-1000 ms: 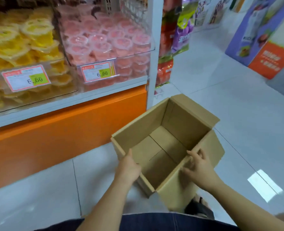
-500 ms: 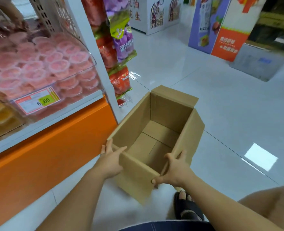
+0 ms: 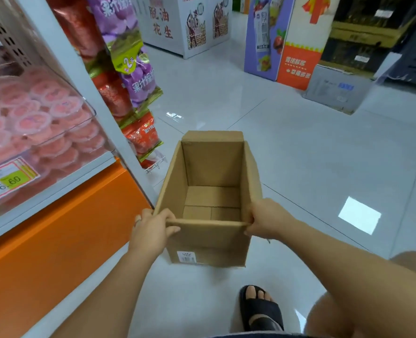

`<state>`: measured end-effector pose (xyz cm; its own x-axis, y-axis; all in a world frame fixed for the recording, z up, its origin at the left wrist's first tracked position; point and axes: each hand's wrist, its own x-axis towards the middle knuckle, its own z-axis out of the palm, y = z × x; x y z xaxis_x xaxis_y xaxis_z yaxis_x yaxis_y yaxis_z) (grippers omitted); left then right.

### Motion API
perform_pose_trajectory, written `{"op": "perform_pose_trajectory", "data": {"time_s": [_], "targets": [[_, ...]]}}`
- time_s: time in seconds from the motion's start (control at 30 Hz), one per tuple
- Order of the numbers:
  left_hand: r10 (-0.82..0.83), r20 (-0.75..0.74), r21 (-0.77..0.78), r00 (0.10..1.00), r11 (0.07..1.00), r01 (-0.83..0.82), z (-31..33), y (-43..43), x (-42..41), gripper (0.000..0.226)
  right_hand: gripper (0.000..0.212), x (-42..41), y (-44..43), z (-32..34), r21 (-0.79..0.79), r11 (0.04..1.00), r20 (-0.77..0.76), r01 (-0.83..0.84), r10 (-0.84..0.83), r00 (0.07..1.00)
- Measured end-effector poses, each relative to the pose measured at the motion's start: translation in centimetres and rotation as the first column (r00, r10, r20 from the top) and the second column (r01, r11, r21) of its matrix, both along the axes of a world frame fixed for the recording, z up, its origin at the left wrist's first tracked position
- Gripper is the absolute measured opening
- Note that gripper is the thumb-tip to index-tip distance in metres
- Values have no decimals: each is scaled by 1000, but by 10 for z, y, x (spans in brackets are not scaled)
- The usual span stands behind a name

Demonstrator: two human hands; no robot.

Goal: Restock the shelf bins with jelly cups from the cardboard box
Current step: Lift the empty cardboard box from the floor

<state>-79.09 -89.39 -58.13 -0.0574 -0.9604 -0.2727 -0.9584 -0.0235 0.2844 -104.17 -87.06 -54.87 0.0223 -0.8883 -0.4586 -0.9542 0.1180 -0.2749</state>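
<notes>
Cardboard box: plain brown corrugated, upright, top open, interior showing only the seamed bottom flaps; small white printed sticker low on the near wall; gripped at the two near top corners by left hand and right hand; just beside the orange shelf base; lifted or on the floor, cannot tell. Jelly cups: pink, round, clear-lidded, heaped in several layers, nearly filling the bin. Shelf bin: clear plastic, at left above the box, price label reading 6.60 on the front.
</notes>
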Motion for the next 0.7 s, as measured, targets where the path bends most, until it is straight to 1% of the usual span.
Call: {"op": "perform_pose_trajectory", "data": {"time_s": [0.07, 0.1, 0.2, 0.3, 0.37, 0.47, 0.57, 0.63, 0.7], "targets": [[12, -146, -27, 989, 1000, -16, 21, -13, -33, 18, 9, -37, -19, 29, -47, 998, -35, -28, 27, 999], [7, -179, -37, 984, 999, -14, 32, -21, -49, 18, 11, -54, -27, 42, -66, 997, -32, -27, 25, 999], [-16, -201, -75, 980, 997, 1, 58, -42, -90, 19, 20, -100, -36, 66, -134, 991, 14, 20, -19, 1000], [-30, -205, -71, 978, 997, 15, 68, -50, -126, 25, 24, -133, -30, 76, -173, 981, 49, 92, -85, 995], [-63, -232, -85, 971, 995, 44, 71, -53, -146, 25, 23, -151, -25, 70, -173, 972, 84, 160, -147, 986], [-134, -254, -128, 958, 986, 104, 69, -58, -162, 23, 18, -164, -21, 58, -197, 936, 177, 292, -259, 950], [-162, -281, -174, 946, 978, 115, 63, -75, -166, 24, 21, -164, -35, 49, -263, 890, 274, 373, -301, 913], [-190, -299, -196, 935, 971, 135, 61, -97, -170, 23, 27, -163, -54, 45, -276, 887, 250, 370, -305, 919], [-239, -324, -205, 915, 962, 179, 58, -122, -174, 21, 32, -164, -75, 45, -249, 902, 164, 352, -319, 933]]}}
